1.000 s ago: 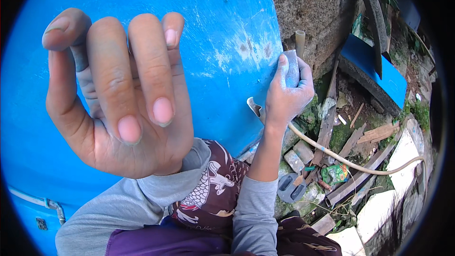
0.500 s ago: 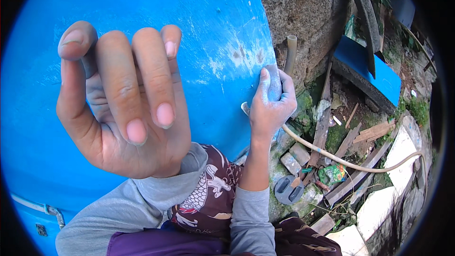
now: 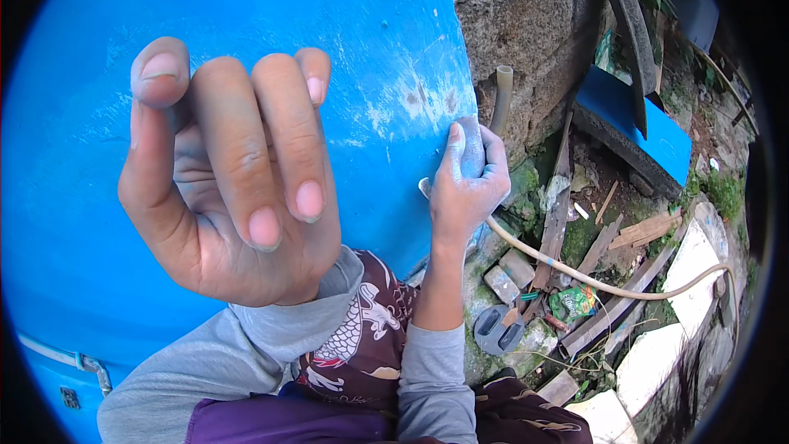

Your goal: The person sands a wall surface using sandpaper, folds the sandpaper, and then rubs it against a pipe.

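My left hand (image 3: 238, 189) is raised close to the camera, palm facing me. Its fingers are loosely curled and apart, with nothing in them. Lower down and to the right, my right hand (image 3: 467, 189) grips a dusty grey-blue piece, which looks like folded sandpaper (image 3: 472, 148), at the edge of a large blue curved surface (image 3: 353, 173). White dust coats that hand's thumb and fingers. Just above it, the blue paint shows whitish scuffs and a few bare grey spots. The underside of the sandpaper is hidden.
A rough stone wall (image 3: 526, 25) borders the blue surface. A pale hose (image 3: 604, 283) runs over the ground at right, among wooden strips (image 3: 612, 312), a blue-topped slab (image 3: 641, 119), a green packet (image 3: 573, 302) and a round grey lid (image 3: 498, 330). Pale slabs (image 3: 653, 366) lie farther right.
My left hand has drifted a little to the right in the picture, its pose nearly the same. My right hand has barely shifted, still holding the sandpaper at the blue edge.
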Available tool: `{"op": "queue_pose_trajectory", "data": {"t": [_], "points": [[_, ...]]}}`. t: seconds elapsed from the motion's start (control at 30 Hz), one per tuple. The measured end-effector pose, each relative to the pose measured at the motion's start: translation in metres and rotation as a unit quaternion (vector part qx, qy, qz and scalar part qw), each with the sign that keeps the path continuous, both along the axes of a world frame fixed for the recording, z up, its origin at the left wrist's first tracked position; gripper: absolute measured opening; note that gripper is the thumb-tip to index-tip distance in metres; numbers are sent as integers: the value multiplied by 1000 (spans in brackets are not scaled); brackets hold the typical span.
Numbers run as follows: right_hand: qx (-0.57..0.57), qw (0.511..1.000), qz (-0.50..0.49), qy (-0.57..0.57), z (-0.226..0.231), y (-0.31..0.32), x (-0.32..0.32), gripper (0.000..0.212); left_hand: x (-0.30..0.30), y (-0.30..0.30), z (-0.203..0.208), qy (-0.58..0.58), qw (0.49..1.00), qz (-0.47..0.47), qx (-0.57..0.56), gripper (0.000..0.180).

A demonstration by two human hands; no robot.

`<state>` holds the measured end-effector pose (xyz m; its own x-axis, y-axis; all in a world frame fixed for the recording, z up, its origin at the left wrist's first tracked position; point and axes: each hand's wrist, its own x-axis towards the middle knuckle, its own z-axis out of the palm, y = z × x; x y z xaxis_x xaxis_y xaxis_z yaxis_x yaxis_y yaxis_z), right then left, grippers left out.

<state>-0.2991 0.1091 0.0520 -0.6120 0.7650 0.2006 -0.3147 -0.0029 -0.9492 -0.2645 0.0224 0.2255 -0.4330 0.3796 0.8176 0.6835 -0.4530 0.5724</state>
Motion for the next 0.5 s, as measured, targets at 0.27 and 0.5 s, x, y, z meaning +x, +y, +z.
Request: {"op": "queue_pose_trajectory", "data": {"t": [0.27, 0.5], "points": [[2, 1000, -8, -10, 5, 16, -7, 20, -1, 2, 0, -3, 1000, -16, 9, 25], [-2, 1000, 10, 5, 11, 17, -6, 18, -4, 1, -1, -13, 1000, -22, 16, 27]]}}
